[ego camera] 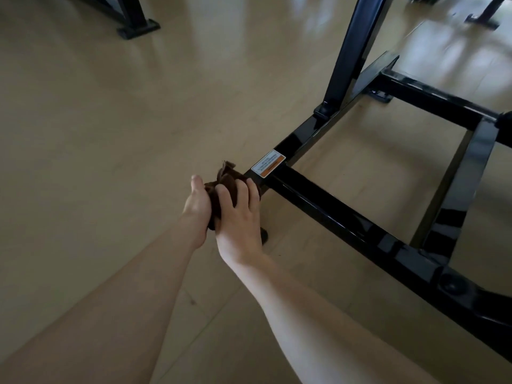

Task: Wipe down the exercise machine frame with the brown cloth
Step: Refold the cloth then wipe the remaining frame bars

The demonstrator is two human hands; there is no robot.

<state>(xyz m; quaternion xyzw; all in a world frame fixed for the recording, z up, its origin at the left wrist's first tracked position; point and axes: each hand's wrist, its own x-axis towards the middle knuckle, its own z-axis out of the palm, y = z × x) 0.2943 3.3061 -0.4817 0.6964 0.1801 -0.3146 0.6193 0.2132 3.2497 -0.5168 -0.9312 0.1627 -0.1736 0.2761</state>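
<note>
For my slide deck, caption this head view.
Both hands press a brown cloth on the black frame's corner.

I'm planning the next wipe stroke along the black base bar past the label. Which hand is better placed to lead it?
Probably the right hand: its fingers lie over the brown cloth at the bar's end, nearest the label. The left hand cups the cloth from the far side.
</note>
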